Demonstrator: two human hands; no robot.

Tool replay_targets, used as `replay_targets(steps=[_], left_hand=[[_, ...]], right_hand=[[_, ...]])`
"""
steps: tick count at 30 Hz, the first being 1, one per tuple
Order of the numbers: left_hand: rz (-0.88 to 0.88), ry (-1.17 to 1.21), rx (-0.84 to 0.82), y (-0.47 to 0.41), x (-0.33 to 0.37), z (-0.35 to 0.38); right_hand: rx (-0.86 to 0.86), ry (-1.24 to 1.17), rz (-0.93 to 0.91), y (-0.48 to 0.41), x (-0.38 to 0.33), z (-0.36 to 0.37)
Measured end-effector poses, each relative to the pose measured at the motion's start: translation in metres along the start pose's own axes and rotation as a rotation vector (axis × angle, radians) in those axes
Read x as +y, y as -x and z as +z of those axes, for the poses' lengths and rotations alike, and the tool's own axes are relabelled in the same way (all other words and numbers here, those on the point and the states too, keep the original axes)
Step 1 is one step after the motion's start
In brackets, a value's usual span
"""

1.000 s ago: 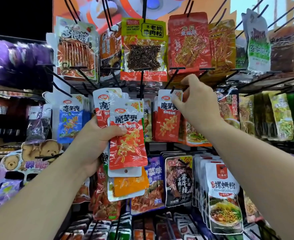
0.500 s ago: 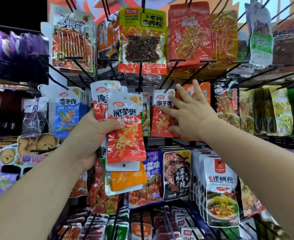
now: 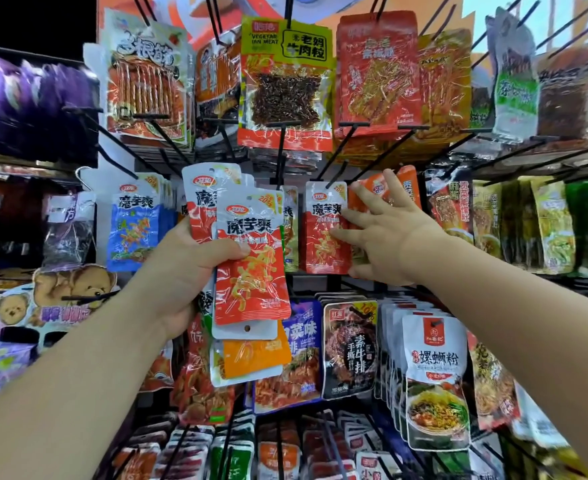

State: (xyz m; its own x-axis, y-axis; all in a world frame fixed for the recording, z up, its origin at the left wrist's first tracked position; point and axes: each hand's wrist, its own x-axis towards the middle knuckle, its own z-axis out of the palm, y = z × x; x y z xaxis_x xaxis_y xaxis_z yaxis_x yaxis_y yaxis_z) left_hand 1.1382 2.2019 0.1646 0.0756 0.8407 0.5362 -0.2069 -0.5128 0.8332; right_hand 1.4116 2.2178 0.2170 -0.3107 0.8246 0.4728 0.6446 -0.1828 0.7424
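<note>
My left hand [image 3: 185, 271] grips a fanned stack of small snack packets [image 3: 251, 268]: red-and-white ones in front, an orange one [image 3: 254, 355] at the bottom. The thumb presses across the front packet. My right hand [image 3: 386, 237] reaches to a red-and-white packet [image 3: 323, 230] that hangs on a black peg in the middle row. Its fingers are spread straight and touch that packet's right edge and the orange packets [image 3: 406, 181] behind it.
A peg rack full of hanging snack bags fills the view. Blue packets [image 3: 131, 226] hang left, a yellow-topped bag [image 3: 285, 84] and a red bag [image 3: 377, 74] above, dark and white pouches [image 3: 434, 382] below right. Black peg tips [image 3: 353, 124] jut outward toward me.
My right hand has dropped from the peg above the hanging red packet and spread its fingers flat against that packet's side. The left hand holds its stack as before.
</note>
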Motion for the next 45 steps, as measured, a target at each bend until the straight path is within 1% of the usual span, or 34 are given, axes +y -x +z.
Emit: replay_targets(steps=[6, 8, 9, 10, 12, 13, 14, 15, 16, 18, 20, 21, 23, 24, 27, 31, 34, 38, 41, 45], left_hand=[[0.006, -0.003, 0.006, -0.001, 0.002, 0.005], [0.012, 0.004, 0.016, -0.002, 0.003, 0.006], [0.019, 0.011, 0.025, -0.002, 0.004, 0.007], [0.028, 0.016, 0.036, -0.001, 0.005, 0.008], [0.051, 0.028, 0.055, 0.002, 0.006, 0.009], [0.068, 0.039, 0.061, 0.006, 0.006, 0.01], [0.087, 0.048, 0.066, 0.011, 0.007, 0.01], [0.11, 0.054, 0.073, 0.017, 0.006, 0.011], [0.133, 0.058, 0.081, 0.023, 0.004, 0.012], [0.165, 0.065, 0.099, 0.038, -0.004, 0.015], [0.176, 0.081, 0.114, 0.05, -0.013, 0.019], [0.177, 0.093, 0.128, 0.055, -0.018, 0.02], [0.17, 0.114, 0.165, 0.061, -0.023, 0.021], [0.164, 0.121, 0.176, 0.063, -0.024, 0.021], [0.147, 0.132, 0.168, 0.066, -0.026, 0.022], [0.146, 0.16, 0.156, 0.066, -0.027, 0.025], [0.149, 0.182, 0.144, 0.065, -0.024, 0.029], [0.143, 0.214, 0.143, 0.062, -0.021, 0.034], [0.14, 0.224, 0.143, 0.059, -0.02, 0.037], [0.176, 0.104, 0.19, 0.048, -0.019, 0.037]], right_hand=[[0.039, -0.058, 0.0, 0.01, -0.003, 0.003], [0.071, -0.148, 0.014, 0.012, -0.004, 0.003], [0.122, -0.227, 0.028, 0.012, -0.005, 0.003], [0.211, -0.321, 0.042, 0.013, -0.007, 0.0], [0.441, -0.57, 0.062, 0.016, -0.015, -0.011], [0.54, -0.74, 0.072, 0.019, -0.022, -0.021], [0.591, -0.947, 0.095, 0.024, -0.032, -0.034], [0.583, -1.169, 0.125, 0.03, -0.044, -0.046], [0.529, -1.378, 0.151, 0.036, -0.057, -0.058], [0.413, -1.688, 0.194, 0.046, -0.085, -0.073], [0.371, -1.875, 0.271, 0.049, -0.109, -0.076], [0.359, -1.951, 0.341, 0.048, -0.117, -0.075], [0.352, -2.111, 0.456, 0.047, -0.128, -0.072], [0.362, -2.178, 0.477, 0.046, -0.132, -0.07], [0.439, -2.23, 0.458, 0.046, -0.138, -0.065], [0.44, -2.302, 0.378, 0.051, -0.132, -0.064], [0.475, -2.28, 0.356, 0.053, -0.128, -0.062], [0.558, -2.268, 0.387, 0.055, -0.124, -0.06], [0.579, -2.249, 0.435, 0.055, -0.118, -0.057], [0.596, -2.188, 0.435, 0.053, -0.109, -0.057]])
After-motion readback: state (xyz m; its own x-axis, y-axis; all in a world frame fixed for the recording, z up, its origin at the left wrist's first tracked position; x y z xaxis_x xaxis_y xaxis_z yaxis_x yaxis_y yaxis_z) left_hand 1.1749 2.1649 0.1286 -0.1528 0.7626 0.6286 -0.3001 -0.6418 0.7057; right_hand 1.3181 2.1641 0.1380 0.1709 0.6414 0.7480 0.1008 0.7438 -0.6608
